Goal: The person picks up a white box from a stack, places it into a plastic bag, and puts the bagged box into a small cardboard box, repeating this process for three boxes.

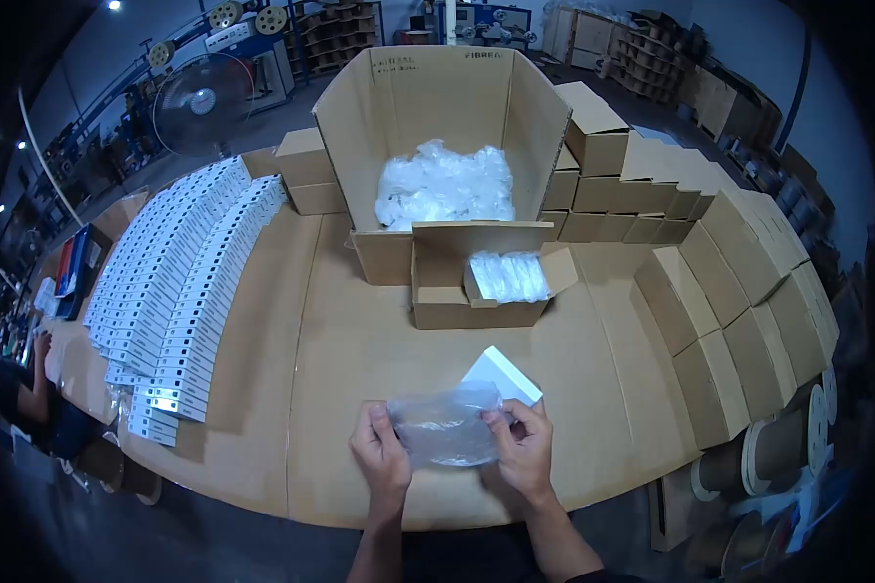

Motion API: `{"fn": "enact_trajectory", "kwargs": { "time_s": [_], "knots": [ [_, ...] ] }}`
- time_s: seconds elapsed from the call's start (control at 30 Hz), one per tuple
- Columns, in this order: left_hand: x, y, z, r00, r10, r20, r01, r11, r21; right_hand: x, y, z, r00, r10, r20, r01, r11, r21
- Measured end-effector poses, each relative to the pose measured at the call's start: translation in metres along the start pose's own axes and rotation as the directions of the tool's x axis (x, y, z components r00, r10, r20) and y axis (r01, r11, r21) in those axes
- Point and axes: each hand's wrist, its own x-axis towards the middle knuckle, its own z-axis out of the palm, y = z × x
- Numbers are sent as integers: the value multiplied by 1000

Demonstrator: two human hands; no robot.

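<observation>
A clear plastic bag (445, 428) is stretched flat between my two hands above the cardboard-covered table (360, 340). My left hand (383, 455) pinches its left edge between thumb and fingers. The opposite edge is pinched in my right hand (522, 449). Just behind the bag, close to my right fingers, lies a small white box (502, 373), partly covered by the bag. Farther back stands an open small carton (476, 315) with several plastic-wrapped packs (508, 277) at its right side. Whether anything is inside the bag I cannot make out.
Behind the carton, a large open box (437, 102) holds a heap of clear plastic (445, 185). Rows of white boxes (180, 291) are stacked at left. Brown cartons (739, 330) line the right and back right. A person (29, 389) sits at far left.
</observation>
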Motion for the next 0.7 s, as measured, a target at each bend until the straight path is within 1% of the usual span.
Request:
{"fn": "enact_trajectory", "kwargs": {
  "time_s": [0.03,0.07,0.1,0.13,0.2,0.23,0.3,0.37,0.4,0.5,0.53,0.63,0.7],
  "knots": [
    [3,3,0,994,97,-43,-95,994,58,2,1,-1,999,-47,-20,47,999,-4],
    [4,7,-2,969,235,-79,-219,961,168,5,7,-1,996,-84,-24,84,996,-32],
    [3,13,-5,924,371,-97,-333,901,277,5,9,-3,994,-102,-24,100,992,-71],
    [3,20,-6,859,502,-99,-432,816,384,5,11,-4,992,-122,-23,119,987,-111],
    [-7,33,-12,772,635,7,-583,703,408,5,6,-5,989,-148,-17,142,973,-181],
    [-13,42,-14,719,692,61,-650,639,412,5,3,-4,982,-184,-29,177,969,-170],
    [-20,71,-16,736,651,183,-668,655,354,4,-1,-1,965,-255,-55,245,958,-150],
    [-25,95,-20,731,604,317,-682,655,325,5,-10,-3,954,-299,-39,279,925,-259],
    [-27,105,-23,758,567,322,-650,691,316,5,-12,-4,949,-315,-33,291,909,-297],
    [-32,128,-26,723,647,242,-690,697,196,5,-13,-9,937,-349,-22,317,873,-371],
    [-33,140,-23,754,605,256,-652,735,183,5,-13,-9,934,-357,-17,323,864,-387],
    [-17,118,-2,779,441,446,-587,762,272,3,-16,-7,927,-375,-13,345,866,-362],
    [-3,107,17,781,428,455,-572,784,243,2,-20,-6,917,-398,20,375,844,-383]
  ]
}}
